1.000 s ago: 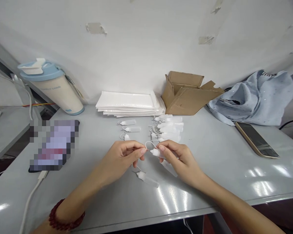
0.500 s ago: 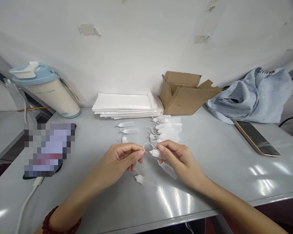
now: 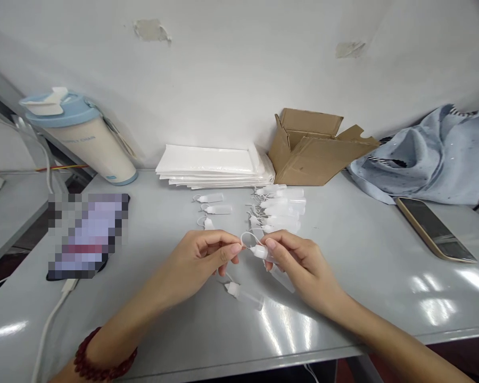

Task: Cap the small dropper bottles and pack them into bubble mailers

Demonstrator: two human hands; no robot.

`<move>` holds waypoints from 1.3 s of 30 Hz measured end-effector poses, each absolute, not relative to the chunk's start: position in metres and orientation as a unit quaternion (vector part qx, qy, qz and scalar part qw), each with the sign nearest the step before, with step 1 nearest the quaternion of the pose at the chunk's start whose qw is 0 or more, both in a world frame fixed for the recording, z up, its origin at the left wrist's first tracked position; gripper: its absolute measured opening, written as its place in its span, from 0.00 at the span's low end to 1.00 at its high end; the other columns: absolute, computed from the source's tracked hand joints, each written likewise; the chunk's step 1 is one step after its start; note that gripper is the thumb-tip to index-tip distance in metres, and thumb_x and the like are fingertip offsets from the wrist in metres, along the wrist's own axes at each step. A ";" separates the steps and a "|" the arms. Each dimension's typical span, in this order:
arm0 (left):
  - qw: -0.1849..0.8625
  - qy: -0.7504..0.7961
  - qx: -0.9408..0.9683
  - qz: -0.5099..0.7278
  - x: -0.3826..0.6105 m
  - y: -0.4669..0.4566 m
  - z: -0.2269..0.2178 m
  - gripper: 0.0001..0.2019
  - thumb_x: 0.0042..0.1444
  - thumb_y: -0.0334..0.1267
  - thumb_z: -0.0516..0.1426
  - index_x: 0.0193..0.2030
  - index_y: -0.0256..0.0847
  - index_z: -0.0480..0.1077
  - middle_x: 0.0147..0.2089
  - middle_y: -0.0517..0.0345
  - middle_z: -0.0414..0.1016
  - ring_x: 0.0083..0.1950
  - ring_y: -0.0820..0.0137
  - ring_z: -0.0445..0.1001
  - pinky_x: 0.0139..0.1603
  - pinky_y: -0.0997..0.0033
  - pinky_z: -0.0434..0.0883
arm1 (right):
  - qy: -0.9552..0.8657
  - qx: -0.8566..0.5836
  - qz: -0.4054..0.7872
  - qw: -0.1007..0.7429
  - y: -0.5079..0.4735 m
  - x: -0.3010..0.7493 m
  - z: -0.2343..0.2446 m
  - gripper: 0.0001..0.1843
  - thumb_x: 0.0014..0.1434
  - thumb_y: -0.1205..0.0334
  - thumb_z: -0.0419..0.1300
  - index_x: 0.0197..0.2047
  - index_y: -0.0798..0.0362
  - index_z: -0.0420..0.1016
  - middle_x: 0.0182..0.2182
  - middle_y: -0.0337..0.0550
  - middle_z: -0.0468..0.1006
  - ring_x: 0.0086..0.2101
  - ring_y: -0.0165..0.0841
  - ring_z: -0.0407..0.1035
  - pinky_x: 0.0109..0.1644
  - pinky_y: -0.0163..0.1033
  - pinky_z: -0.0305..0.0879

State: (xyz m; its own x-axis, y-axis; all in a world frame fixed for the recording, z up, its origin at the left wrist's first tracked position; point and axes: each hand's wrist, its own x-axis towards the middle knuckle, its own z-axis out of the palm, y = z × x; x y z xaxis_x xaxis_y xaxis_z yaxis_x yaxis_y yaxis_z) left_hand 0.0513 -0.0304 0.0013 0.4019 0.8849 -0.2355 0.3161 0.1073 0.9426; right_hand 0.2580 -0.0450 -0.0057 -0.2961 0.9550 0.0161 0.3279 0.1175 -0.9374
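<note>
My right hand (image 3: 301, 260) is closed round a small white dropper bottle (image 3: 259, 252), its tip facing left. A thin white strap (image 3: 247, 234) loops from the bottle's neck to my left hand (image 3: 209, 254). Thumb and forefinger of that hand pinch the strap's end right by the tip; the end itself is mostly hidden. Below the hands lies a similar clear bottle (image 3: 245, 296) with a white top. Another bottle (image 3: 282, 277) is partly covered by my right hand. Behind my left hand lie several bottles (image 3: 219, 209); a larger group (image 3: 283, 205) lies behind my right.
At the back stand a stack of white padded envelopes (image 3: 211, 162) and an open cardboard box (image 3: 319, 159). A tumbler (image 3: 91, 141) and a plugged-in phone (image 3: 90, 234) are on the left. To the right are another phone (image 3: 435, 229) and a light-blue cloth (image 3: 431, 159).
The view has shifted slightly. My left fingertips with the strap's end have come up to the bottle's tip, and the small gap there looks bridged. Both hands keep their grips.
</note>
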 end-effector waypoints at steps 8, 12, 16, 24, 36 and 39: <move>0.568 0.481 0.619 0.250 0.051 -0.034 0.002 0.12 0.59 0.47 0.55 0.35 0.43 0.75 0.29 0.64 0.71 0.27 0.76 0.67 0.30 0.76 0.66 | -0.659 -0.498 0.458 0.329 -0.043 0.259 -0.005 0.15 0.66 0.56 0.49 0.32 0.53 0.70 0.23 0.36 0.69 0.27 0.28 0.64 0.31 0.34 0.58; 0.568 0.482 0.617 0.256 0.053 -0.036 0.005 0.12 0.59 0.46 0.55 0.34 0.42 0.75 0.29 0.63 0.70 0.28 0.75 0.66 0.30 0.76 0.67 | -0.665 -0.494 0.447 0.338 -0.044 0.259 -0.005 0.15 0.66 0.56 0.49 0.32 0.53 0.70 0.22 0.36 0.69 0.26 0.27 0.64 0.31 0.34 0.59; 0.576 0.483 0.610 0.249 0.054 -0.035 0.009 0.11 0.59 0.45 0.55 0.35 0.42 0.75 0.30 0.62 0.71 0.28 0.75 0.66 0.31 0.75 0.67 | -0.671 -0.493 0.441 0.335 -0.044 0.258 -0.004 0.15 0.66 0.56 0.49 0.31 0.53 0.70 0.21 0.36 0.69 0.25 0.27 0.63 0.29 0.34 0.58; 0.571 0.477 0.628 0.229 0.056 -0.037 0.012 0.11 0.59 0.43 0.54 0.34 0.42 0.75 0.28 0.63 0.69 0.29 0.74 0.65 0.32 0.75 0.67 | -0.717 -0.471 0.400 0.324 -0.043 0.261 -0.007 0.16 0.65 0.58 0.50 0.28 0.53 0.69 0.18 0.34 0.65 0.20 0.26 0.59 0.25 0.33 0.54; 0.537 0.472 0.651 0.255 0.062 -0.043 0.004 0.13 0.60 0.42 0.53 0.31 0.40 0.75 0.26 0.61 0.68 0.26 0.74 0.61 0.27 0.74 0.61 | -0.752 -0.452 0.328 0.351 -0.047 0.259 -0.011 0.15 0.65 0.62 0.49 0.29 0.54 0.68 0.19 0.34 0.63 0.20 0.25 0.55 0.24 0.33 0.53; 0.535 0.477 0.655 0.240 0.060 -0.042 0.005 0.12 0.59 0.44 0.53 0.34 0.42 0.76 0.29 0.60 0.71 0.27 0.73 0.63 0.28 0.73 0.63 | -0.758 -0.451 0.322 0.345 -0.046 0.260 -0.010 0.14 0.65 0.61 0.49 0.30 0.54 0.70 0.19 0.35 0.65 0.21 0.25 0.57 0.25 0.33 0.55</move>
